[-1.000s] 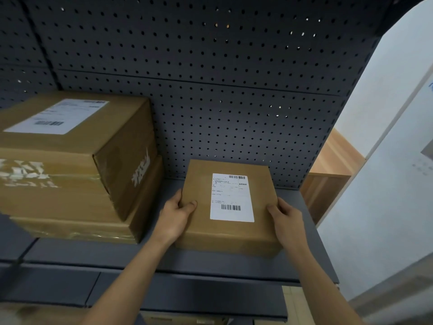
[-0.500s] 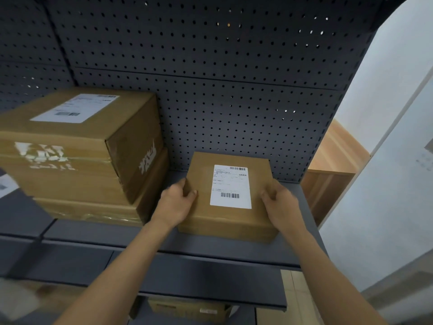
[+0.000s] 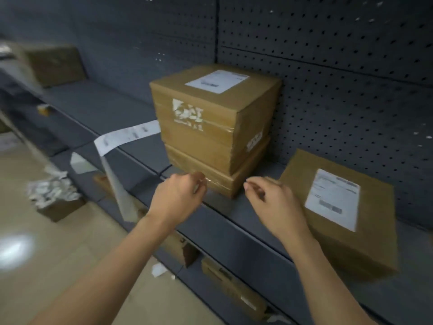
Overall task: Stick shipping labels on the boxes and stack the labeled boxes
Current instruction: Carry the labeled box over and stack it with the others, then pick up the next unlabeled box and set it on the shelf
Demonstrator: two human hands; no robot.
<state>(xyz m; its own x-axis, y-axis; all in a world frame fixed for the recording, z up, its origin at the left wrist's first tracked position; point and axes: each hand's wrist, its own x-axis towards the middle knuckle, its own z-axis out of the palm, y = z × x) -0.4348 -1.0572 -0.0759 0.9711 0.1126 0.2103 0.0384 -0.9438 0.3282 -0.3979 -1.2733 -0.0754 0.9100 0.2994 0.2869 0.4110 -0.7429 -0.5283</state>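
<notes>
1. Now released: both hands, which half a second ago gripped the small box (image 3: 375, 242) by its sides, have let go, and the view has swung left.
2. The left hand (image 3: 178, 195) and right hand (image 3: 274, 202) hover near the foot of the stack (image 3: 199, 141), fingers loosely curled and holding nothing.
3. The small box lies flat on the shelf (image 3: 98, 106), its label (image 3: 332, 199) facing up. It sits right of the stack, apart from it and close to the pegboard (image 3: 339, 78).
4. The stack is two boxes, the upper bearing a label (image 3: 216, 81).
5. Judgement: this box is labelled but placed beside the stack, not on it. The hands seem free for the next box or label.
6. Surface: a dark grey shelf. A label strip (image 3: 127, 134) hangs over its front edge, left of the stack. A blurred box (image 3: 56, 64) stands far left.
7. Room: a tan floor (image 3: 70, 266), with a carton (image 3: 58, 208) of crumpled paper (image 3: 51, 190). More boxes (image 3: 232, 285) sit on a lower shelf.
</notes>
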